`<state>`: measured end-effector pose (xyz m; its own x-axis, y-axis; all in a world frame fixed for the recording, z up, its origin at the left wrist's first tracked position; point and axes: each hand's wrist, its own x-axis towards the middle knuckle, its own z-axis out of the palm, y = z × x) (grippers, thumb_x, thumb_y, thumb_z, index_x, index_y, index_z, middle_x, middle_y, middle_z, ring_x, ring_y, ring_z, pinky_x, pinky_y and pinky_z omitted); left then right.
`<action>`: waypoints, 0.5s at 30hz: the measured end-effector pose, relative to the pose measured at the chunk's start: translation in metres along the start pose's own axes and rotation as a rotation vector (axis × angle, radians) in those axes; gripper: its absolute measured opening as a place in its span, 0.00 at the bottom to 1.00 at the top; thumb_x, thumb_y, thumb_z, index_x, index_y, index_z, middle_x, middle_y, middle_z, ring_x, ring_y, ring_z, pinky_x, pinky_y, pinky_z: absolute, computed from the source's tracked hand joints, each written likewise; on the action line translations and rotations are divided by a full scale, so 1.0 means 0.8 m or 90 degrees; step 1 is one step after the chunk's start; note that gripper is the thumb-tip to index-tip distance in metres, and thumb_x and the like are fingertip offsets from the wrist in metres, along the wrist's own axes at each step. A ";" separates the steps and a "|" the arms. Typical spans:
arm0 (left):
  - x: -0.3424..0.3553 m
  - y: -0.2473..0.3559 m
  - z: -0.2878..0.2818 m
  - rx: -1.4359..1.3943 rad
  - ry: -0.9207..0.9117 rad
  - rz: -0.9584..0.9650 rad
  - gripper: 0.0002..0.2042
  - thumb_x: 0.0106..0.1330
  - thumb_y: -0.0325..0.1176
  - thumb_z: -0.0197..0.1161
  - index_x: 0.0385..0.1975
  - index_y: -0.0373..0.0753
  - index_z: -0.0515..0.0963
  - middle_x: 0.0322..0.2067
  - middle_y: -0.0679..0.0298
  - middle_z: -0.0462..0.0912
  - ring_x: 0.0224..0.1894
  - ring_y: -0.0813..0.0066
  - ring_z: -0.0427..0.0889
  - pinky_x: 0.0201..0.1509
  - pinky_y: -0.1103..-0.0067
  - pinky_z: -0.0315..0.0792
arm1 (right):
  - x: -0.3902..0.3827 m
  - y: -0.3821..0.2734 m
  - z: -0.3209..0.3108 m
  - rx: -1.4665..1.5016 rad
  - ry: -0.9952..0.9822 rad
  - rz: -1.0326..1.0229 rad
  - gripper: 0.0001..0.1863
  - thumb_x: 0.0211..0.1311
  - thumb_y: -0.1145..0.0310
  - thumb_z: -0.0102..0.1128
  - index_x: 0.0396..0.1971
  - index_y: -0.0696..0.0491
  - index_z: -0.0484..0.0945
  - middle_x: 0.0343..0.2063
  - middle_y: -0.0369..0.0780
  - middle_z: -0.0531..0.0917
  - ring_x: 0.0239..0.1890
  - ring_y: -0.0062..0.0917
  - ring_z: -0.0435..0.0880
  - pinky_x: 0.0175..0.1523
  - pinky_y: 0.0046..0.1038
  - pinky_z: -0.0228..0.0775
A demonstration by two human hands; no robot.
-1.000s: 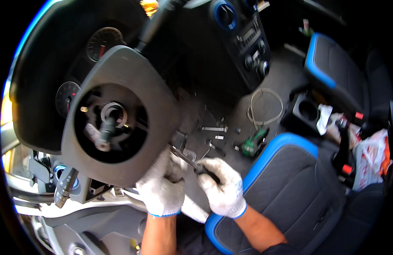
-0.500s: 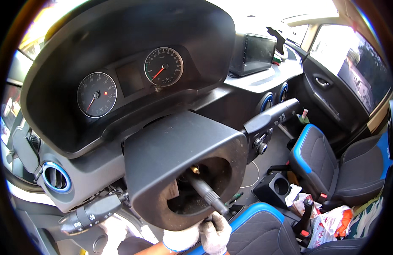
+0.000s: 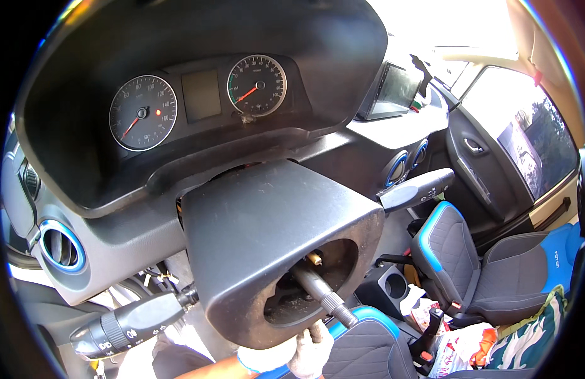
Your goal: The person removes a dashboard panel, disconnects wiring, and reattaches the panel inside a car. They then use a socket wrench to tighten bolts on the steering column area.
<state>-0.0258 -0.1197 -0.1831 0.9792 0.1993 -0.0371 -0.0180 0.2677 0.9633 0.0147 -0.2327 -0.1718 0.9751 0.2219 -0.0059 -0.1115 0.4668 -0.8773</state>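
Note:
A dark grey steering column cover [image 3: 273,208] fills the middle, with a round opening in its near face. Out of that opening sticks a bare splined steering shaft [image 3: 324,294]; no wheel is on it. My left hand [image 3: 262,358], in a white glove, is beneath the cover's lower edge, its fingers hidden. Close beside it is my right hand [image 3: 311,351], gloved too, fingers curled and one reaching up to the cover's bottom rim. Whatever the right fingers grip is hidden. Control stalks [image 3: 131,323] stick out on both sides.
Beyond the cover stands the instrument cluster [image 3: 201,95] under a black hood. A screen [image 3: 398,88] sits on the dashboard farther right. Blue-edged seats [image 3: 479,265], a gear lever [image 3: 431,331] and plastic bags [image 3: 460,350] are at the right. Loose wiring [image 3: 156,276] shows at left.
The view has shifted, bringing the column cover and dashboard closer. My right hand has turned slightly, with a finger now raised against the cover's lower rim. My left hand stays under the cover.

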 end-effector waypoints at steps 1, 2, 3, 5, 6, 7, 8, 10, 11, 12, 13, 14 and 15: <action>0.001 0.002 -0.002 -0.027 0.004 -0.006 0.16 0.82 0.30 0.63 0.66 0.36 0.80 0.61 0.59 0.85 0.62 0.69 0.83 0.69 0.73 0.79 | -0.001 0.004 -0.008 -0.043 0.000 -0.006 0.17 0.82 0.74 0.64 0.65 0.59 0.81 0.46 0.35 0.87 0.39 0.15 0.80 0.45 0.20 0.74; 0.003 0.018 -0.003 -0.072 0.005 0.000 0.17 0.81 0.30 0.65 0.66 0.35 0.81 0.62 0.58 0.85 0.64 0.69 0.83 0.71 0.72 0.78 | 0.001 0.008 -0.011 -0.101 -0.002 -0.046 0.17 0.81 0.74 0.64 0.64 0.61 0.81 0.46 0.36 0.86 0.36 0.14 0.79 0.40 0.18 0.73; 0.004 0.022 -0.002 -0.113 0.009 0.000 0.17 0.81 0.30 0.66 0.65 0.35 0.82 0.62 0.59 0.86 0.63 0.69 0.83 0.70 0.72 0.79 | 0.001 0.008 -0.014 -0.129 -0.015 -0.068 0.17 0.81 0.73 0.65 0.63 0.61 0.82 0.46 0.36 0.86 0.37 0.15 0.80 0.42 0.19 0.74; 0.004 0.028 0.000 -0.196 0.019 0.000 0.16 0.80 0.30 0.67 0.64 0.36 0.84 0.62 0.60 0.87 0.62 0.71 0.84 0.67 0.72 0.80 | 0.003 0.005 -0.022 -0.186 -0.041 -0.113 0.16 0.81 0.73 0.65 0.62 0.63 0.82 0.47 0.37 0.87 0.40 0.17 0.82 0.46 0.20 0.76; 0.006 0.039 0.004 -0.154 0.035 -0.017 0.15 0.80 0.30 0.67 0.63 0.37 0.84 0.60 0.60 0.87 0.60 0.71 0.85 0.65 0.73 0.80 | 0.005 -0.002 -0.020 -0.233 -0.051 -0.146 0.16 0.81 0.72 0.65 0.61 0.63 0.82 0.47 0.38 0.87 0.42 0.18 0.83 0.48 0.22 0.77; 0.009 0.044 0.005 -0.093 0.041 -0.005 0.14 0.80 0.30 0.67 0.62 0.38 0.85 0.59 0.61 0.88 0.59 0.71 0.85 0.63 0.73 0.81 | 0.006 -0.012 -0.015 -0.280 -0.061 -0.180 0.16 0.81 0.72 0.65 0.61 0.64 0.82 0.48 0.38 0.87 0.43 0.19 0.83 0.50 0.23 0.78; 0.012 0.048 0.008 -0.036 0.040 0.002 0.14 0.81 0.30 0.66 0.62 0.38 0.86 0.57 0.61 0.89 0.58 0.71 0.86 0.62 0.74 0.81 | 0.006 -0.018 -0.013 -0.332 -0.062 -0.214 0.16 0.81 0.71 0.66 0.60 0.64 0.83 0.48 0.38 0.87 0.45 0.20 0.84 0.53 0.24 0.79; 0.018 0.051 0.009 0.092 0.006 0.074 0.14 0.81 0.30 0.64 0.62 0.39 0.85 0.54 0.61 0.89 0.55 0.72 0.86 0.59 0.75 0.81 | 0.007 -0.021 -0.016 -0.322 -0.054 -0.199 0.16 0.81 0.70 0.66 0.60 0.65 0.83 0.49 0.38 0.87 0.47 0.21 0.85 0.56 0.26 0.79; 0.018 0.055 0.009 0.153 -0.013 0.107 0.14 0.82 0.29 0.63 0.63 0.39 0.84 0.54 0.61 0.88 0.54 0.73 0.86 0.57 0.76 0.81 | 0.003 -0.023 -0.014 -0.307 -0.044 -0.185 0.17 0.81 0.70 0.66 0.59 0.65 0.83 0.50 0.39 0.87 0.48 0.22 0.85 0.58 0.27 0.79; 0.020 0.062 0.009 0.192 -0.044 0.138 0.15 0.83 0.28 0.62 0.66 0.37 0.82 0.54 0.60 0.87 0.53 0.76 0.84 0.57 0.78 0.80 | 0.003 -0.026 -0.013 -0.270 -0.035 -0.164 0.17 0.81 0.69 0.66 0.60 0.65 0.83 0.49 0.38 0.88 0.48 0.21 0.85 0.57 0.27 0.79; 0.021 0.068 0.010 0.230 -0.077 0.169 0.17 0.84 0.27 0.60 0.68 0.35 0.80 0.54 0.59 0.86 0.52 0.79 0.83 0.56 0.80 0.79 | 0.003 -0.032 -0.010 -0.253 -0.033 -0.174 0.16 0.81 0.72 0.63 0.60 0.64 0.83 0.49 0.38 0.88 0.45 0.19 0.84 0.53 0.24 0.78; 0.011 0.049 -0.001 0.203 -0.067 0.078 0.18 0.84 0.25 0.58 0.70 0.36 0.79 0.52 0.60 0.85 0.51 0.80 0.82 0.55 0.80 0.80 | 0.008 -0.041 -0.011 -0.324 -0.058 -0.177 0.14 0.73 0.77 0.62 0.55 0.66 0.84 0.44 0.39 0.88 0.41 0.20 0.85 0.49 0.24 0.79; 0.003 0.030 -0.014 0.175 -0.049 -0.012 0.20 0.83 0.24 0.56 0.72 0.36 0.77 0.51 0.60 0.84 0.49 0.81 0.81 0.53 0.81 0.80 | 0.012 -0.048 -0.012 -0.395 -0.083 -0.180 0.14 0.66 0.83 0.61 0.49 0.68 0.85 0.39 0.41 0.87 0.38 0.21 0.85 0.45 0.25 0.80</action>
<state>-0.0264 -0.1020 -0.1629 0.9916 0.1213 -0.0449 0.0450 0.0025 0.9990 0.0303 -0.2567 -0.1425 0.9150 0.2839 0.2867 0.3116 -0.0456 -0.9491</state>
